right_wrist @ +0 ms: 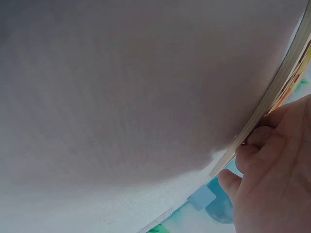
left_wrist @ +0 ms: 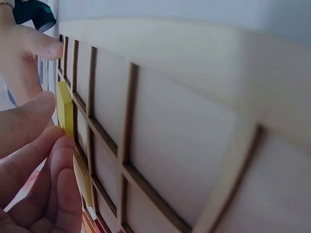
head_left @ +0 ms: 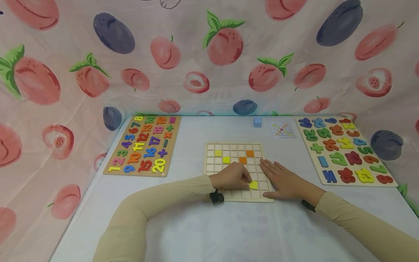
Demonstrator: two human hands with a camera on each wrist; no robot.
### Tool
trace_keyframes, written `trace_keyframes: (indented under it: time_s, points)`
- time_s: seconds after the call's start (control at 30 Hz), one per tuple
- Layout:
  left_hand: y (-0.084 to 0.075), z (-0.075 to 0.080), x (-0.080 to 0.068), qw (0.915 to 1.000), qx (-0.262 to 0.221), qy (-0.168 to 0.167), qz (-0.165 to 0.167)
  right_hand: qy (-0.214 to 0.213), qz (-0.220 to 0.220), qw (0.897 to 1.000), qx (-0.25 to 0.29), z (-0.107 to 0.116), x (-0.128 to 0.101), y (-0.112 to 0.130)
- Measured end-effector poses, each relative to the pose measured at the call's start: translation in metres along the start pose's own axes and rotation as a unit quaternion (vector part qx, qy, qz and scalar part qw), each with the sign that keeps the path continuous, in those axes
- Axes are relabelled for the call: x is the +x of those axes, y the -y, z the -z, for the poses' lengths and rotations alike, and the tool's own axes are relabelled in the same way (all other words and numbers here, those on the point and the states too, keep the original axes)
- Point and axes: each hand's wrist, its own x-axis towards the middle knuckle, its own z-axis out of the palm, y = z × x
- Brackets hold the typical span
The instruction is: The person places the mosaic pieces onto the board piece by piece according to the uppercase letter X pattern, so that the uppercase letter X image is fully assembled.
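Observation:
A wooden grid board (head_left: pixel 235 147) lies at the table's middle, with two yellow and two orange tiles set in its upper rows. My left hand (head_left: pixel 246 179) pinches a yellow tile (head_left: pixel 253 185) that sits at a cell in the board's lower right. In the left wrist view my fingertips (left_wrist: pixel 51 145) touch the edge of this yellow tile (left_wrist: pixel 64 109), which stands slightly proud of the board (left_wrist: pixel 170 121). My right hand (head_left: pixel 271 171) lies flat on the board's right side with straight fingers. In the right wrist view that hand (right_wrist: pixel 274 179) rests against the board's edge (right_wrist: pixel 272 92).
A number puzzle board (head_left: pixel 144 145) lies at the left and another (head_left: pixel 347 151) at the right. A blue cube (head_left: pixel 257 122) and a small pattern card (head_left: pixel 282 129) sit behind the grid board. Fruit-print cloth walls in the white table on three sides.

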Motion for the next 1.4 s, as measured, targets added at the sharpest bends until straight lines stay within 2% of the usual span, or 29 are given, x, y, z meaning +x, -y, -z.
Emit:
trace_keyframes:
  time_s: [0.43, 1.0, 1.13, 1.4]
  points:
    - [0.0, -0.005, 0.007, 0.9995, 0.028, -0.01, -0.01, -0.004, 0.003, 1.0, 0.007, -0.001, 0.0, 0.001]
    - [-0.003, -0.004, 0.008, 0.9995, 0.029, -0.01, -0.005, -0.012, 0.007, 1.0, 0.001, 0.002, 0.0, 0.003]
    - [-0.001, -0.001, 0.006, 0.9998, 0.01, -0.015, -0.004, -0.006, 0.006, 1.0, 0.004, 0.002, 0.0, 0.002]
    - [0.006, 0.006, 0.002, 0.9991, -0.035, -0.015, 0.018, -0.006, 0.009, 1.0, 0.004, 0.002, 0.0, 0.0]
